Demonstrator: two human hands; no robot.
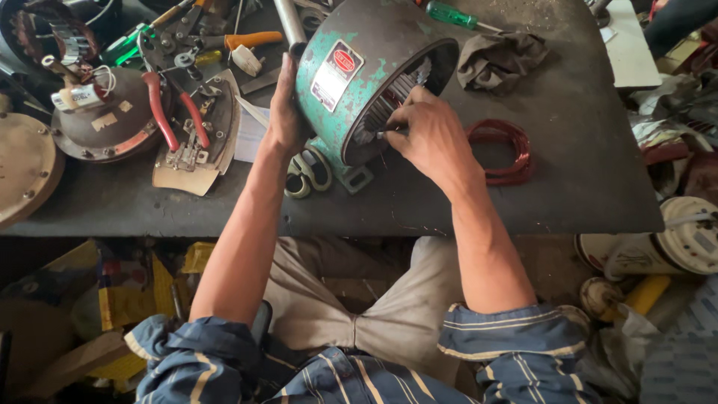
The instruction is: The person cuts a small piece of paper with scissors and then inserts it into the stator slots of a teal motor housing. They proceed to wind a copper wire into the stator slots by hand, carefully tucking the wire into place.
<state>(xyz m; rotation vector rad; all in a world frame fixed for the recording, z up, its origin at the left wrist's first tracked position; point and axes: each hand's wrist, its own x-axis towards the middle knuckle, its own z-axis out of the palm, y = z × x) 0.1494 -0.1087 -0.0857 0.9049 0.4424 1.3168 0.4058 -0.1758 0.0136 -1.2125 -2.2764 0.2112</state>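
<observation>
Motor housing (359, 75), green and worn, lies tilted on the dark table (583, 172), open end toward the person; slots look bare, no winding in. Left hand (286, 112) clasps its outer shell. Right hand (426, 131) pinches something small at the rim. Red wire coil (502, 152) waits beside, uninstalled.

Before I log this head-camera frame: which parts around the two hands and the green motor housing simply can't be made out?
- Left hand: palm and fingertips hidden behind the green motor housing; its grip can't be judged.
- Right hand: fingertips pinch something at the housing's open rim, too small to identify.
- Housing's far end: cut off by the top edge.
- Scissors: blades hidden under the left wrist and housing.
</observation>
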